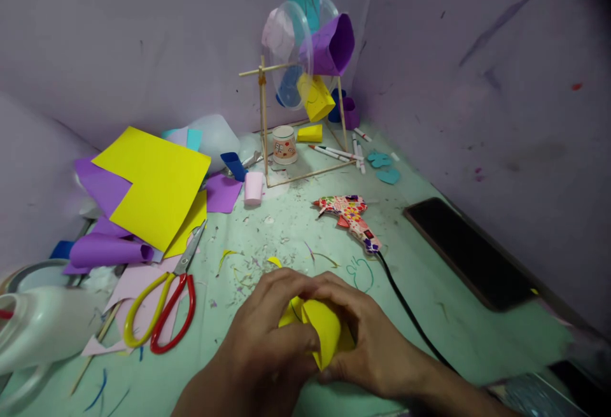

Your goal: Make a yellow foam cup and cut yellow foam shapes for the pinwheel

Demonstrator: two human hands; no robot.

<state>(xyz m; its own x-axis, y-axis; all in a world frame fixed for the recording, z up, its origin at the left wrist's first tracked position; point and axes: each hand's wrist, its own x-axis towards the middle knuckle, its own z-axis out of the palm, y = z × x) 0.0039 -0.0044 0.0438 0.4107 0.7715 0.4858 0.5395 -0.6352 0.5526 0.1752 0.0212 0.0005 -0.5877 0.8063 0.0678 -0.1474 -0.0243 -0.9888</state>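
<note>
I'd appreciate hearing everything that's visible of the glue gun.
The glue gun lies on its side on the pale green tabletop, left of the phone. Its plastic-looking body has a bright floral pattern, with a reddish trigger and a red nozzle tip pointing left. A black cord leaves the handle's end toward the lower right. Neither the left hand nor right hand touches it.

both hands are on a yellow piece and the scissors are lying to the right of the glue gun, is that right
Not quite: the head view shows the scissors lying to the left of the glue gun. The left hand and right hand are both on a yellow piece, as you say.
</note>
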